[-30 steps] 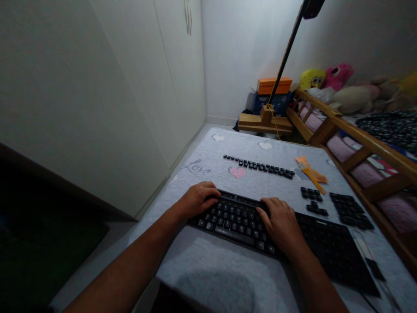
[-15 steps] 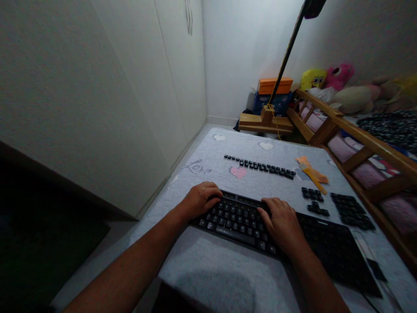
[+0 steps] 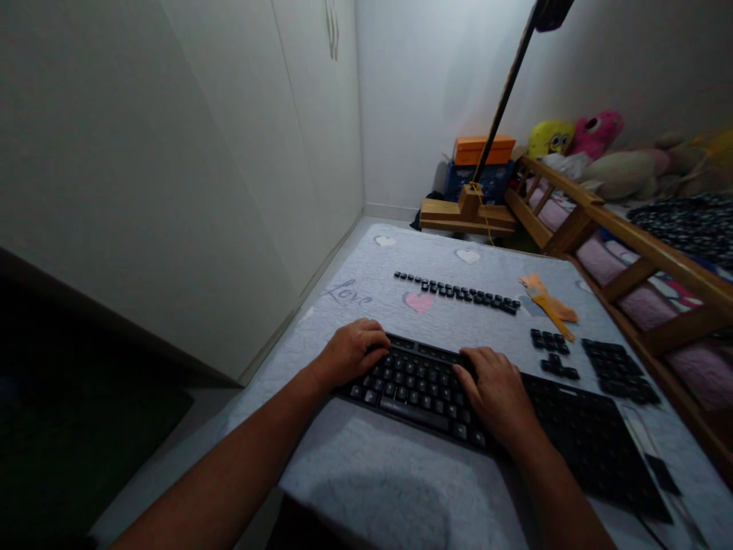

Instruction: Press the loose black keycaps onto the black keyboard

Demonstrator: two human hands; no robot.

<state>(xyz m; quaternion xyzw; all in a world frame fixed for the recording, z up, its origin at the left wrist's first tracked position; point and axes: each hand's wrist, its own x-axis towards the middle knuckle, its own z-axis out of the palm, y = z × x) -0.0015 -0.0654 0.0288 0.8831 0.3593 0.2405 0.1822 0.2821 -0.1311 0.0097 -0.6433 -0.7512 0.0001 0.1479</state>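
Light, even pressure seems best where the left hand [image 3: 356, 353] and right hand [image 3: 497, 388] curl over the computer keyboard [image 3: 413, 391], though whether either pinches it I cannot tell.

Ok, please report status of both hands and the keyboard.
Left hand at left end of keyboard. Right hand across its middle, hiding part. Loose keycaps beyond it.

Heart-printed pale fabric [image 3: 358, 451] covers the counter [image 3: 381, 263]. On it lies a black keyboard [image 3: 421, 389]; beyond the keyboard are a long band of loose keycaps [image 3: 466, 296], separate keycap clusters [image 3: 620, 372], and a yellow brush [image 3: 553, 314] across an orange cloth [image 3: 566, 312].
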